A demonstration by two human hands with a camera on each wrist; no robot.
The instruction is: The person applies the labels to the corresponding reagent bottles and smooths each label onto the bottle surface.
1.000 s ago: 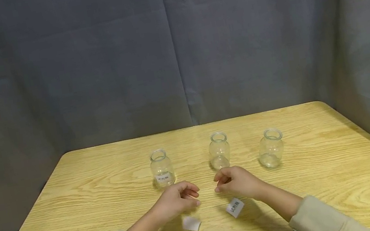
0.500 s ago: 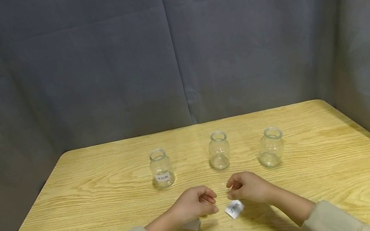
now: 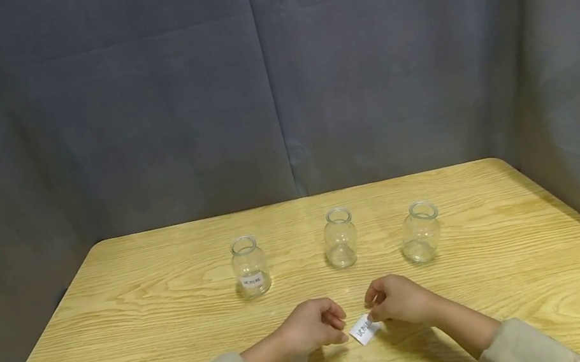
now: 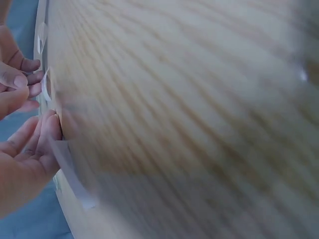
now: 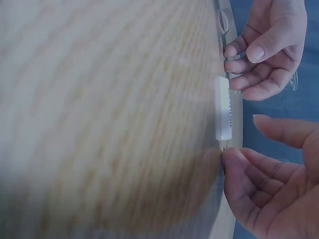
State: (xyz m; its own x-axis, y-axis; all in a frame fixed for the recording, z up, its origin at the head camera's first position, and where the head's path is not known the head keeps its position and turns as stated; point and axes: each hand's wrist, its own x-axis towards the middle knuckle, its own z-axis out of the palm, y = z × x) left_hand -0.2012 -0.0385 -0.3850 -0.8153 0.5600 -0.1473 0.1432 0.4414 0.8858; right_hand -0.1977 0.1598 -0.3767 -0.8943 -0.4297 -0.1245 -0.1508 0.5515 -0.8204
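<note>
"Fingers of the right hand [image 3: 401, 302] were curved, with a gap between thumb and forefinger; the thumb tip overlapped the upper right corner of the printed label [image 3: 360, 331]."

"Was it pinching that label?"

"I saw no pinch; whether the thumb pressed the paper or merely hung over it, I couldn't tell; the label lay on the desk [image 3: 515, 270] between the two hands, dark characters facing up."

"And the left hand [image 3: 317, 325]?"

"Its fingers were loosely bent, thumb apart from them; the tips were just beside the label's left edge."

"What about the other paper?"

"A white slip [image 3: 299, 358] lay by the left wrist, mostly hidden from the head camera; the left wrist view showed it close to that hand's fingers."

"Where were the jars?"

"Farther back, three glass jars stood upright and well apart; the left jar [image 3: 250, 262] bore a white sticker [image 3: 252, 280] low on its front; the middle jar [image 3: 341, 243] stood slightly behind the right jar [image 3: 422, 238]; a grey-blue curtain [image 3: 167, 112] hung beyond the desk."
</note>
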